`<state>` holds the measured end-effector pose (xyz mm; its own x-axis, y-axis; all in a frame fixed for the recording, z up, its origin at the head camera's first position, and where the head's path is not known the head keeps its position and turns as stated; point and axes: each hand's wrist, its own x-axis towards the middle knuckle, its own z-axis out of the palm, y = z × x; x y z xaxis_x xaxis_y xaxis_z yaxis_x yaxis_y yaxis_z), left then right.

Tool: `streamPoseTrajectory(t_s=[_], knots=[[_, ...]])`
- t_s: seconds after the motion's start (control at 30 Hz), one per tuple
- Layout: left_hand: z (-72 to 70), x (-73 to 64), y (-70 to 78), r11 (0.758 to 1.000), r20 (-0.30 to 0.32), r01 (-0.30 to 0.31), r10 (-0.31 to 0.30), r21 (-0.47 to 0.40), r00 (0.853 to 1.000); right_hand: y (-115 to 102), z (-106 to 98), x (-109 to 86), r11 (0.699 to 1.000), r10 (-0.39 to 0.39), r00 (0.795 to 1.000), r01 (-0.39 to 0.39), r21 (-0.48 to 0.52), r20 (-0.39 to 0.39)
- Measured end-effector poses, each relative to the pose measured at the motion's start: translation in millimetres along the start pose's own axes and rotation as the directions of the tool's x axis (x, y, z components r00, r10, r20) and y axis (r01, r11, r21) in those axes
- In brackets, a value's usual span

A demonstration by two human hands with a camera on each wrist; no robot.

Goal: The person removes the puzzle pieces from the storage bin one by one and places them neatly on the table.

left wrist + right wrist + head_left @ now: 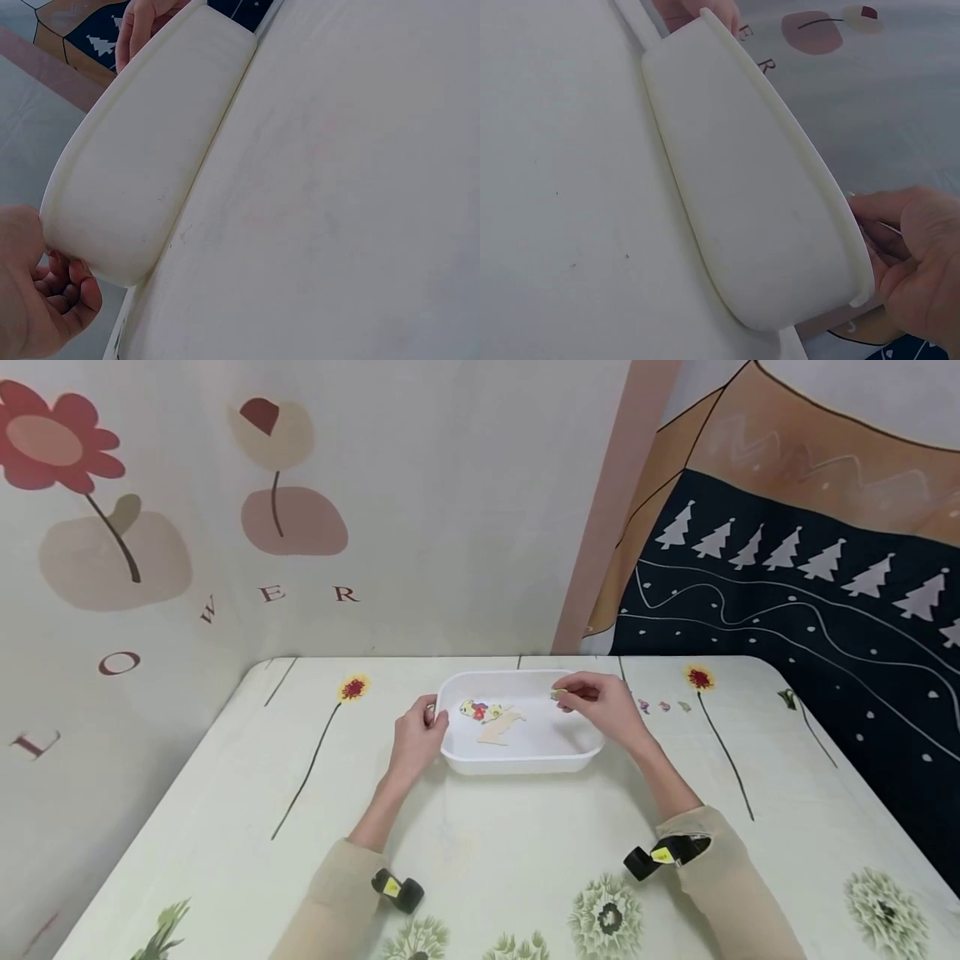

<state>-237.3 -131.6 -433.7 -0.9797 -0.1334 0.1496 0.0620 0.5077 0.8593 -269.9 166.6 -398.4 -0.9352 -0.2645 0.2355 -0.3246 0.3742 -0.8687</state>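
A white plastic tray [517,766] with raised sides stands on the table. My left hand [418,735] grips its left rim, thumb on top and fingers curled beneath, as the left wrist view also shows. Over the tray's right part, my right hand [600,703] pinches a small greenish piece [557,695] between thumb and fingertips; its exact kind I cannot tell. Inside the tray lie a flat beige cut-out [495,731] and, behind it, a cluster of small colourful pieces [478,710] in red, yellow and white.
Several small coloured pieces [663,706] lie in a row right of the tray. A pale flower-printed cloth [480,843] covers the table. Behind it hangs a light curtain [450,527] with printed flowers, and a dark cloth with white trees [750,610] is at the right.
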Motion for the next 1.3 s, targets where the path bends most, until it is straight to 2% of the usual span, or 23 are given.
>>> streamPoseTrajectory(t_s=[0.23, 0.4, 0.73, 1.03, 1.3], knots=[[-2.1, -2.3, 3.2, 1.000, 0.001, 0.004, -0.004, -0.002, 1.000, -8, -12, -3.7, 0.997, 0.068, 0.996, -0.069, -0.024, -0.049], [-2.1, -2.2, 3.3, 1.000, 0.001, 0.002, -0.002, -0.007, 1.000, -2, -25, -6.3, 0.996, 0.080, 0.994, -0.083, -0.040, -0.078], [-2.3, -2.3, 2.7, 1.000, 0.004, 0.005, -0.005, -0.007, 1.000, 5, -50, -12.6, 0.982, 0.072, 0.984, -0.099, -0.159, -0.164], [-1.6, -1.8, 1.4, 1.000, -0.001, 0.001, -0.001, -0.003, 1.000, 12, -78, -16.6, 0.973, 0.118, 0.965, -0.159, -0.167, -0.234], [-1.2, -1.2, 1.1, 1.000, -0.002, 0.007, -0.007, 0.006, 1.000, 29, -104, -21.8, 0.972, 0.188, 0.956, -0.214, -0.099, -0.223]])
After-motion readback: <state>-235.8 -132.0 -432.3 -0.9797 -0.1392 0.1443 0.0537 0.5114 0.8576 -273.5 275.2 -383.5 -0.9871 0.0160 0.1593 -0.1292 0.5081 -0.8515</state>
